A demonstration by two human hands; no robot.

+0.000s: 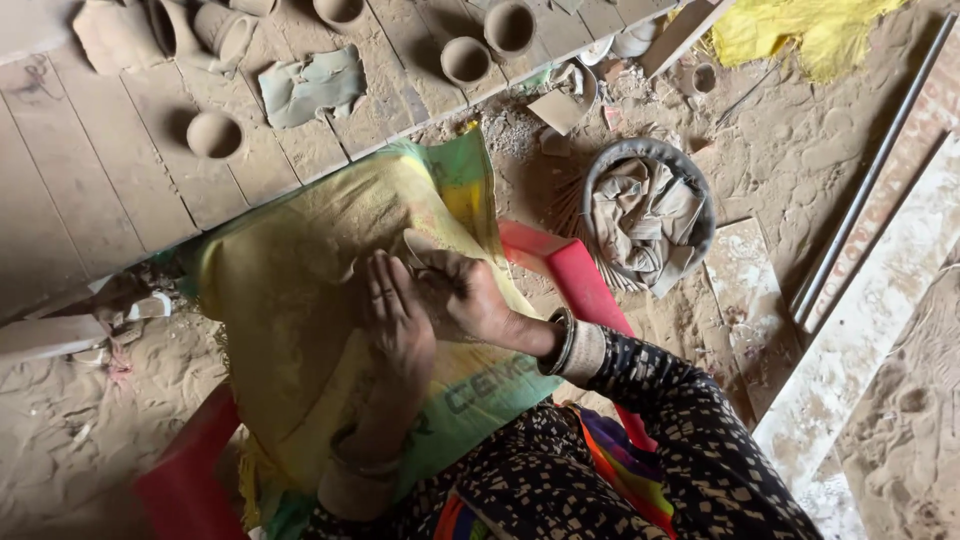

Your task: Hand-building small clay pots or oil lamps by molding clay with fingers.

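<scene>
left hand [398,325] flat, palm down, fingers extended and together, ring on one finger, bangles at wrist, right hand [462,293] pressed against left, fingers curled, bangles on wrist, both forearms in from bottom of frame, patterned sleeves

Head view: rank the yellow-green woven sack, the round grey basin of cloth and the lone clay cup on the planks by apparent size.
1. Yellow-green woven sack
2. Round grey basin of cloth
3. Lone clay cup
The sack lies nearer the camera, which exaggerates its lead.
</scene>
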